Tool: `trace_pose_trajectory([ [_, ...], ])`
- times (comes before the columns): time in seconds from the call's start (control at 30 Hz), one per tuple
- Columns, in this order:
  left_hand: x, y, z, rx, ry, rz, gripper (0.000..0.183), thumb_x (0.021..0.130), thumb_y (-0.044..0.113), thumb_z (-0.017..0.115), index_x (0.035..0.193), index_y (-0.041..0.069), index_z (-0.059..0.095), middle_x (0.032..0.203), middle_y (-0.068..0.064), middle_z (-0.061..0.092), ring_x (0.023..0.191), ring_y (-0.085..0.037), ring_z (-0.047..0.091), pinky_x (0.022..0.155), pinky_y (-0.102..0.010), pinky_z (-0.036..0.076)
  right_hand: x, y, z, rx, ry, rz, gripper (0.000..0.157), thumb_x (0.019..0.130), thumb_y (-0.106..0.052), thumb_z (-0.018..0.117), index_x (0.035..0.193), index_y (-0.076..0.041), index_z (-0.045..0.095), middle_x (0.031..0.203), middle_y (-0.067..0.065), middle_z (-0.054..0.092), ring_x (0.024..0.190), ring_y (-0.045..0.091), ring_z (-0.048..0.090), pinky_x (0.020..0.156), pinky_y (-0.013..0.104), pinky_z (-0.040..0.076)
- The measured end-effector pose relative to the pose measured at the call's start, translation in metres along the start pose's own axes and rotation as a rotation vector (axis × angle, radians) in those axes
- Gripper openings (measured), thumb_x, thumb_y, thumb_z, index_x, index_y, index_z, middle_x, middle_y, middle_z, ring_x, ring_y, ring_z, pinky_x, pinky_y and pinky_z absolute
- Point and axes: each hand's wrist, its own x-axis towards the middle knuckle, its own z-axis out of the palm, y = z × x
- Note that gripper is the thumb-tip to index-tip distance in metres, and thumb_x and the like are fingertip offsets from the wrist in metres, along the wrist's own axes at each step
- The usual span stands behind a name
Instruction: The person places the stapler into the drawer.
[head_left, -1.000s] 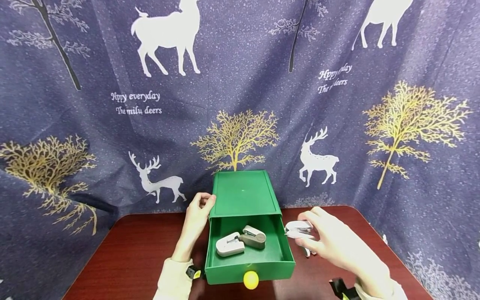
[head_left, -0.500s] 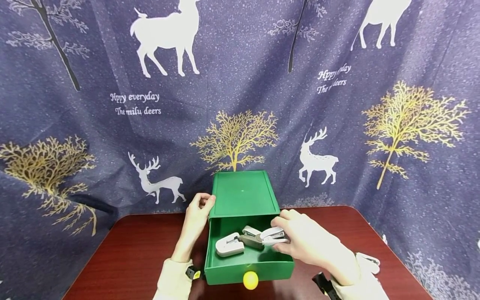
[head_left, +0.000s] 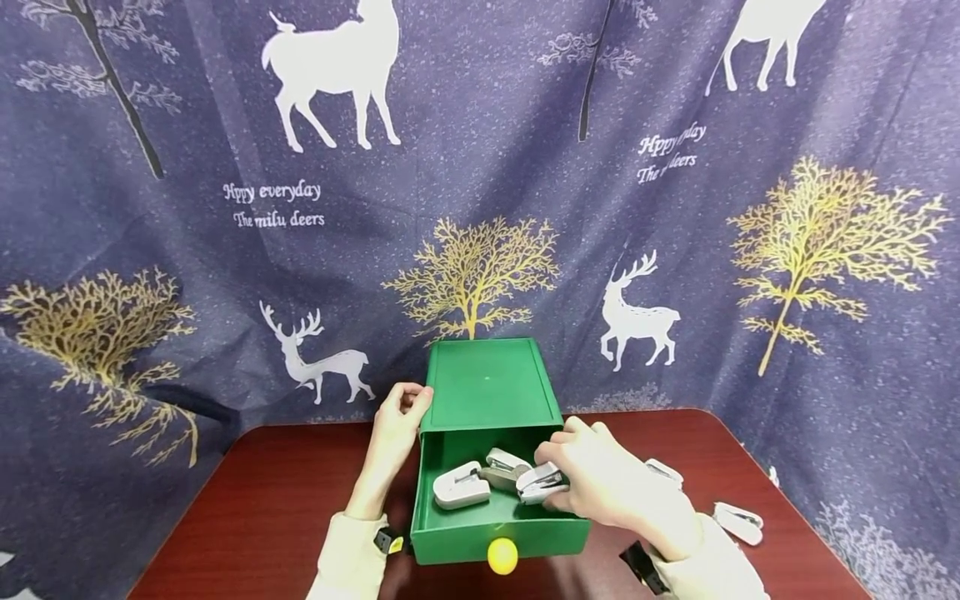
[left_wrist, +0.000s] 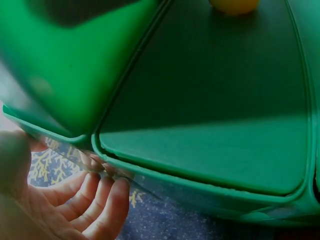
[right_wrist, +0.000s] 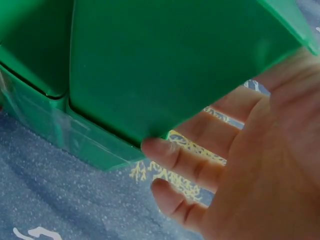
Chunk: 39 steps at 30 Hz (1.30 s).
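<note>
A green drawer box [head_left: 491,383] stands on the table with its drawer [head_left: 498,542] pulled out by a yellow round knob [head_left: 502,556]. Inside lie a white stapler [head_left: 461,486] and a grey-brown stapler [head_left: 501,477], close together. My right hand [head_left: 600,475] reaches over the drawer's right wall and holds a white-and-grey stapler [head_left: 540,485] low in the drawer, beside the grey-brown one. In the right wrist view, the drawer wall hides that stapler. My left hand [head_left: 397,425] touches the box's left side, its fingers [left_wrist: 107,200] fairly straight in the left wrist view.
On the red-brown table [head_left: 300,492], right of the drawer, lie one white stapler [head_left: 663,473] partly behind my right arm and another white stapler [head_left: 738,523]. A dark blue cloth [head_left: 480,183] with deer and trees hangs behind the table.
My right hand has carried the held stapler leftward from beside the drawer, over its right wall, and down into it. The left hand stays against the box.
</note>
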Motion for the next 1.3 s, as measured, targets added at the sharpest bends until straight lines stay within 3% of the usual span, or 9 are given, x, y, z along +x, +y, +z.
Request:
trace_pose_trajectory([
  [0.33,-0.0007,0.0004,0.0007,0.009,0.008,0.005,0.026,0.094,0.034,0.067,0.104,0.011,0.065,0.081,-0.002,0.058,0.071,-0.017,0.054,0.06,-0.026,0.043,0.0022,-0.0005,0.0058,-0.019,0.006,-0.002,0.026,0.062,-0.024,0.088,0.075,-0.025,0.066,0.067,-0.018,0.055,0.075,0.012,0.037,0.063,0.034,0.025],
  [0.57,-0.0003,0.0003,0.0015,0.01,0.004,0.006,0.025,0.094,0.034,0.067,0.103,0.011,0.064,0.082,-0.002,0.058,0.071,-0.017,0.054,0.061,-0.026,0.043,0.0028,-0.002,0.0081,-0.009,-0.004,0.017,0.025,0.064,-0.022,0.088,0.073,-0.025,0.066,0.067,-0.017,0.056,0.076,0.014,0.037,0.063,0.035,0.026],
  [1.03,0.0,-0.0005,0.0012,-0.001,0.008,-0.001,0.025,0.094,0.033,0.067,0.103,0.01,0.064,0.082,-0.003,0.058,0.068,-0.017,0.053,0.057,-0.025,0.044,0.0061,-0.0063,0.0068,0.001,-0.134,0.094,0.019,0.07,-0.024,0.086,0.081,-0.024,0.07,0.075,-0.012,0.063,0.074,0.018,0.051,0.06,0.035,0.034],
  [1.3,0.0002,-0.0014,0.0015,0.01,0.011,0.0,0.024,0.094,0.033,0.067,0.103,0.011,0.064,0.083,-0.003,0.059,0.069,-0.017,0.054,0.058,-0.025,0.044,0.0076,-0.001,0.007,0.05,-0.153,0.114,0.04,0.066,-0.041,0.088,0.094,-0.021,0.069,0.079,-0.01,0.064,0.068,0.007,0.055,0.057,0.036,0.04],
])
